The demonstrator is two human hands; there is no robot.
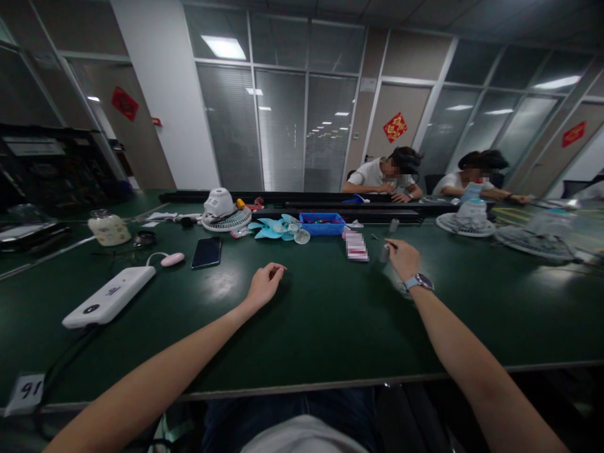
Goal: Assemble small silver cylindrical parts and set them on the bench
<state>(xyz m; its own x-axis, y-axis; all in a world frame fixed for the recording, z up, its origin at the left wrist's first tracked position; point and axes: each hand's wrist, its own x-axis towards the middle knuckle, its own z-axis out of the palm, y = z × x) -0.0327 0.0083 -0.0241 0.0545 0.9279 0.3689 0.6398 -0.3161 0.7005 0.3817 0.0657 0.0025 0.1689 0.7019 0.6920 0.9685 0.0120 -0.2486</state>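
Note:
My right hand point(403, 259), with a watch point(419, 282) on its wrist, pinches a small grey metallic cylinder point(384, 254) between thumb and fingertips, just over the table. A similar grey cylinder point(394, 224) stands a little beyond it. To the left of the pinched cylinder lies a pixelated pink-and-white packet point(357, 246). My left hand point(265, 284) rests on the green table point(311, 314) with loosely bent fingers slightly apart, and nothing shows in them. Past it lie light-blue fan blades point(276, 228) and a blue tray point(325, 225) with small parts inside.
A white fan head point(219, 204) sits on its grille at the back left. Nearer are a dark phone point(206, 252), a white power bank point(111, 298) with a cable, a pink oval gadget point(172, 259) and a jar point(108, 228). Two people work across the table; more fan parts point(467, 220) stand right.

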